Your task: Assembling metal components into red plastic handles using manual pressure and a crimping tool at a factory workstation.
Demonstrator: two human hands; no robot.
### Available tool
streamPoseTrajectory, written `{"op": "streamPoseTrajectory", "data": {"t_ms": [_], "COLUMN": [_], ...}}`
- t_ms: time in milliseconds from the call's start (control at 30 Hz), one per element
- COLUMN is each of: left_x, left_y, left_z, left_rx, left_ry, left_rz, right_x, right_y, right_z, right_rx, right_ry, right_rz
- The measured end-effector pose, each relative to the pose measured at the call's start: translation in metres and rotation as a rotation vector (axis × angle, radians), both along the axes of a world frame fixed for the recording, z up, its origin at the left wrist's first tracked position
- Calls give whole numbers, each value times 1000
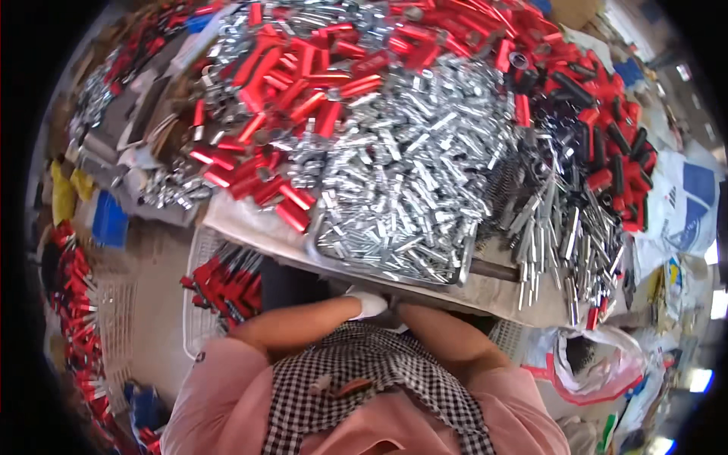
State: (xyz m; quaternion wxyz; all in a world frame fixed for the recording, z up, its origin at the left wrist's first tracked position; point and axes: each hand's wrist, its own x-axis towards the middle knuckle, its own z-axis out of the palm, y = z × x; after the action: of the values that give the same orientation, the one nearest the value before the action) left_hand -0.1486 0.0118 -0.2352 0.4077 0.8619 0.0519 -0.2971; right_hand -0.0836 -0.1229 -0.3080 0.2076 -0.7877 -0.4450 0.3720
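Observation:
My left hand [368, 304] wears a white glove and sits at the table's front edge, close to my body. Its fingers are hidden, so whether it holds anything does not show. Of my right arm [447, 334] only the bare forearm is visible; the hand is out of sight below the table edge. Just beyond both hands stands a metal tray [383, 274] heaped with small shiny metal parts [417, 167]. Red cylindrical handles [296, 214] lie on the table left of the tray.
Thin metal rods [569, 235] pile up at the tray's right, below black and red handles [622, 152]. A white plastic basket [191, 303] with red-handled tools [225, 287] stands at my left. On the right is a pink-rimmed bag [599, 396].

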Motion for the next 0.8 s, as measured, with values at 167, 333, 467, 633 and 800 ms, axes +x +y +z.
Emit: {"op": "streamPoseTrajectory", "data": {"t_ms": [167,333,467,633,800], "left_x": [-5,-1,-14,-16,-59], "left_y": [0,3,-10,5,18], "left_z": [-44,-13,-72,-40,44], "left_rx": [72,137,121,60,-100], "left_ry": [163,107,-169,77,-272], "left_rz": [60,-177,55,-299,-77], "right_x": [-31,-25,-48,-21,-17], "right_y": [68,35,52,35,-31], "right_z": [2,15,13,57,103], "right_rx": [-28,-5,27,106,164], "right_ry": [60,80,109,134,148], "right_rz": [-73,-139,-155,-120,-102]}}
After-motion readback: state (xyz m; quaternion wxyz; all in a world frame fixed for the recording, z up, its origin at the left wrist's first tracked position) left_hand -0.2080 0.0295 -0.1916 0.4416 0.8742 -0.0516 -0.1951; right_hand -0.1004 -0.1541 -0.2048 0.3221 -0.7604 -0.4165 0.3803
